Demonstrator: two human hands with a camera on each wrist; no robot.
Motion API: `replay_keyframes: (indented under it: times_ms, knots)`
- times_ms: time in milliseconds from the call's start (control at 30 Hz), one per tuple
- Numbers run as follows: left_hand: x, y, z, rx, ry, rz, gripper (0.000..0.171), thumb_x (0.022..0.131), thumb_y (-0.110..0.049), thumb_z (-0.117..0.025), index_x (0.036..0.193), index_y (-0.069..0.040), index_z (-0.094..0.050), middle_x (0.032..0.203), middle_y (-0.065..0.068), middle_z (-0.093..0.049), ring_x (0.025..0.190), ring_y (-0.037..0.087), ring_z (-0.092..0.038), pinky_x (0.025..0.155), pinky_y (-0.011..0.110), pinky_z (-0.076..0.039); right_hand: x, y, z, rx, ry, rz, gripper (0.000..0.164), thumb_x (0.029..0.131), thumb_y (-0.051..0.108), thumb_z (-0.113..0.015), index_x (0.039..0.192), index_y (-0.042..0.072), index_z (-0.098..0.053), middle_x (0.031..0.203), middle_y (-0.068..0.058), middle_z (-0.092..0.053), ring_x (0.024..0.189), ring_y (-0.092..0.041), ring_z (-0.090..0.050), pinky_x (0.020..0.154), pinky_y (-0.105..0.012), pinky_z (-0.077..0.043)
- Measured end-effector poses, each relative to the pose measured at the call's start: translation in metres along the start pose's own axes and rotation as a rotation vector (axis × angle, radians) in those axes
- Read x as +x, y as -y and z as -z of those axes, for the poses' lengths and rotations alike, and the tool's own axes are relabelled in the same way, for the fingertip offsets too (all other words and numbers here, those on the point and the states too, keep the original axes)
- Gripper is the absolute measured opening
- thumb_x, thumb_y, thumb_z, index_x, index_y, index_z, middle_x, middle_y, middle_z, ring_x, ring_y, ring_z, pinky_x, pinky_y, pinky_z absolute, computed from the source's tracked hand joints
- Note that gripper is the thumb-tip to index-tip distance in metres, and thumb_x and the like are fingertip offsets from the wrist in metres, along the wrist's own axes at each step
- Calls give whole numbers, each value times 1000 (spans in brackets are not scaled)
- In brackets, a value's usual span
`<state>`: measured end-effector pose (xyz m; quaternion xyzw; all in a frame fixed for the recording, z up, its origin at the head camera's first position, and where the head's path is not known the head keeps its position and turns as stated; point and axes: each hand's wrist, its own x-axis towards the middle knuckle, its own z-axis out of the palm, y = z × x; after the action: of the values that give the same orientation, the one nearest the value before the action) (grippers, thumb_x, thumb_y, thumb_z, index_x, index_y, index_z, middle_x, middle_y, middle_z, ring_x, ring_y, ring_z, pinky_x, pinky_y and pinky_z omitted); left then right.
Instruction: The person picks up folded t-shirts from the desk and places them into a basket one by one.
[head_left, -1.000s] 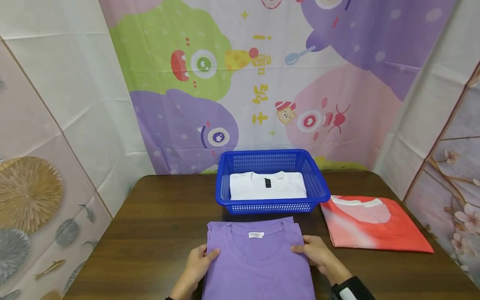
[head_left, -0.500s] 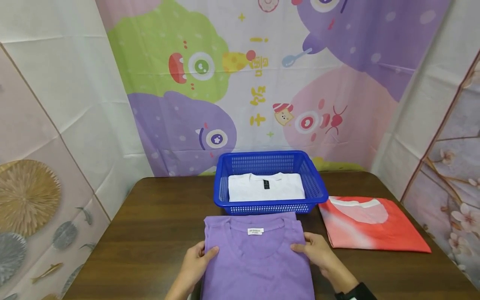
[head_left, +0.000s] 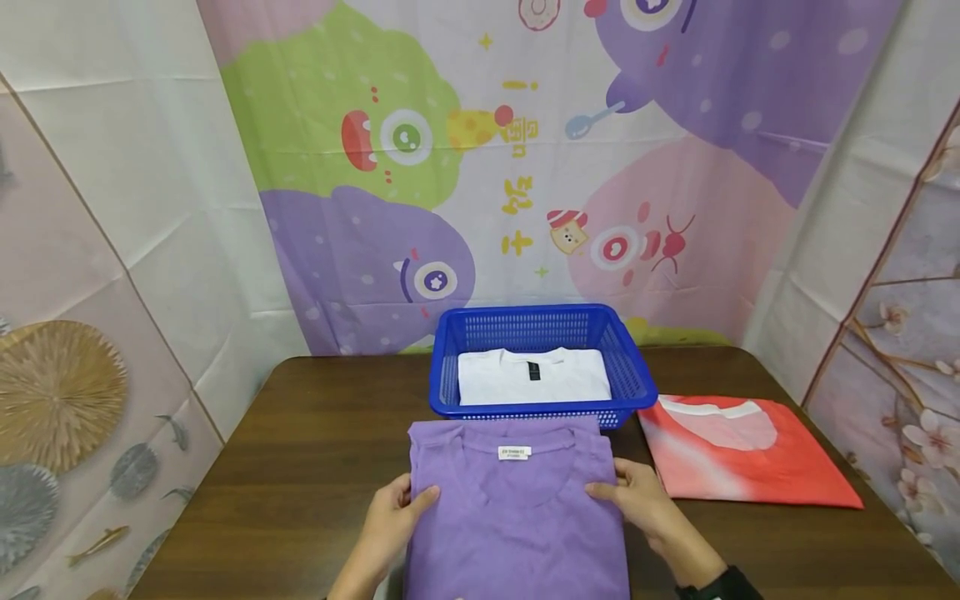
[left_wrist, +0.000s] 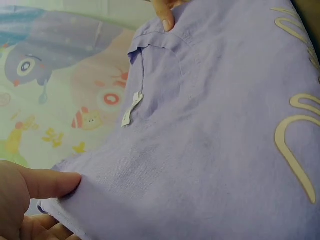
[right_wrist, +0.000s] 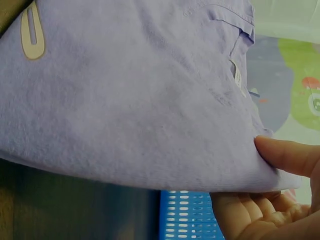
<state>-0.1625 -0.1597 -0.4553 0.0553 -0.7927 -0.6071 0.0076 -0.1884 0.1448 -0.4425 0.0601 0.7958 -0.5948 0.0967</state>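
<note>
A folded purple T-shirt (head_left: 517, 525) with a white neck label is held in front of the body, its collar end toward the basket. My left hand (head_left: 390, 525) pinches its left edge, thumb on top and fingers beneath. On the opposite edge my right hand (head_left: 648, 508) pinches the cloth the same way. Cream lettering shows lower on the shirt (left_wrist: 225, 125) in the left wrist view. In the right wrist view, the table and part of the basket (right_wrist: 190, 215) appear below the shirt's edge. The collar end overlaps the front of the blue basket (head_left: 442, 408) in the head view.
Inside the basket lies a folded white T-shirt (head_left: 487, 379) with a black label. A folded red and pink garment (head_left: 795, 458) lies on the brown table (head_left: 315, 475), right of the basket. A cartoon-print curtain (head_left: 487, 275) hangs behind the table.
Both hands have moved the purple T-shirt forward toward the basket, and its collar end now overlaps the basket's front. The grip on both edges stays the same.
</note>
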Motion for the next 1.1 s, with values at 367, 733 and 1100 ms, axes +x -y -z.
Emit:
replay_keyframes:
  times_ms: [367,733,1100]
  knots:
    - [2,-13,0,6,7,-22,28,90,-12,-63,111,7,-63,86,17,-72,70,11,-61,63,23,-50,-1,7,7,17,10,17,49,82,5,-66,126,-12,-52,99,-20,-73,77,-18,-68,68,-36,-56]
    - [8,-28,-3,7,-4,-76,23,89,-8,-63,108,6,-65,87,19,-73,72,11,-63,64,22,-51,2,18,19,1,21,51,56,84,6,-64,133,-12,-44,96,-13,-73,76,-13,-65,67,-31,-53]
    - [18,-40,-4,56,12,-136,27,92,-11,-62,112,8,-62,90,19,-72,76,10,-61,67,23,-49,4,34,30,-43,-23,83,55,84,7,-65,134,-9,-47,111,-24,-68,86,-17,-67,74,-33,-55]
